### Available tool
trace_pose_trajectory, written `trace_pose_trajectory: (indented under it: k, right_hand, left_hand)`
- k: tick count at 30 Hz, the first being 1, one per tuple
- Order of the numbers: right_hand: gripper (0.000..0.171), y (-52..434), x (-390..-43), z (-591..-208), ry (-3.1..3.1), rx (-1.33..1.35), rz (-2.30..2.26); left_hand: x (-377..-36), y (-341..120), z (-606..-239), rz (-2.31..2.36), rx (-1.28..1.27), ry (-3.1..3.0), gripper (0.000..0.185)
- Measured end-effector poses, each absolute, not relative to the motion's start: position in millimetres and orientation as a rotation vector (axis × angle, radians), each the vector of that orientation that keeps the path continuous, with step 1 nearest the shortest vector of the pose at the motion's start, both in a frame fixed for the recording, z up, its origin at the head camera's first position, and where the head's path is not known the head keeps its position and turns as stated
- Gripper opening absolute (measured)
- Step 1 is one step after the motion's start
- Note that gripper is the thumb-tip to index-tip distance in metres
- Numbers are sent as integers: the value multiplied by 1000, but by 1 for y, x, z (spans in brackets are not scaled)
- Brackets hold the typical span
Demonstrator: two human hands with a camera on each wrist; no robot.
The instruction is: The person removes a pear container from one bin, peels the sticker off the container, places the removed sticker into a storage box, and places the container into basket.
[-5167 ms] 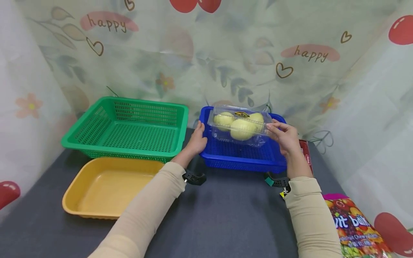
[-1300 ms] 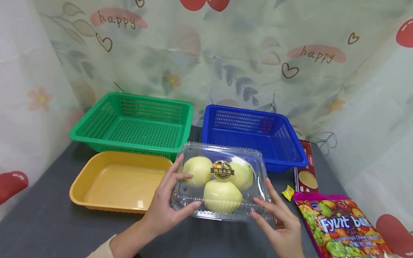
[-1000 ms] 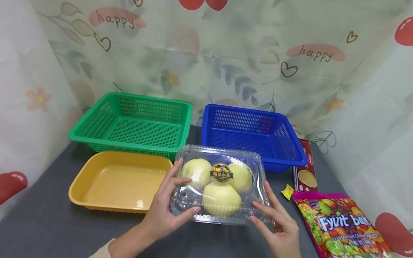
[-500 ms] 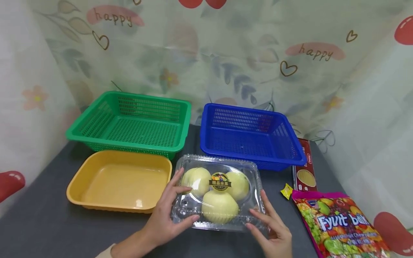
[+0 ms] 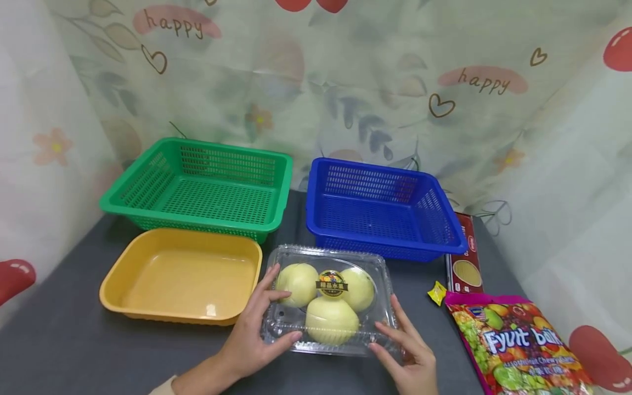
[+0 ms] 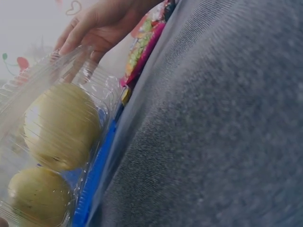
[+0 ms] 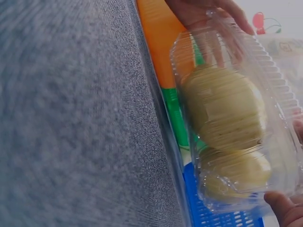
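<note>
A clear plastic fruit box (image 5: 362,326) with a dark round label on its lid is between both hands, in front of the blue basket. Three round pale yellow-green fruits (image 5: 332,320) show through it. My left hand (image 5: 249,332) grips its left side, thumb at the front edge and fingers over the side. With thumb and fingertips, my right hand (image 5: 410,351) holds the right front corner. In the right wrist view a thin gap shows under the box, which seems just above the table. The lid looks closed.
A green basket (image 5: 197,222) and a yellow-orange basin (image 5: 173,318) stand at left. The blue basket (image 5: 385,249) is behind the box. To the right lie a dark red box (image 5: 466,269), a small yellow packet (image 5: 437,293) and a colourful candy bag (image 5: 518,345).
From inside the blue basket, the fruit box has come forward to the table's front, left hand now on it too. Over the last second both hands have lowered it and shifted it slightly left.
</note>
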State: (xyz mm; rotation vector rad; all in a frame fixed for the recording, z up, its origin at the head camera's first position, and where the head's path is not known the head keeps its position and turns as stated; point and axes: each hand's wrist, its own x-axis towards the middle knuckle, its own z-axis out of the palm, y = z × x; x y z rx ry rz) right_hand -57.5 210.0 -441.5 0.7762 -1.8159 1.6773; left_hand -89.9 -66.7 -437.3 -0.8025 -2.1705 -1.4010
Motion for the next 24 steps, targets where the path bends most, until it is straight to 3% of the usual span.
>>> trace_pose_trajectory:
  k: [13,24]
  right_hand:
    - [43,214,-61,-450,-1924,782,1507]
    - [27,203,-58,-426,-1924,849,1314]
  left_hand:
    - [-91,-66,-450,-1368,-808,-2188,50]
    - [-90,-71,-457,-1275,-833,-2229,50]
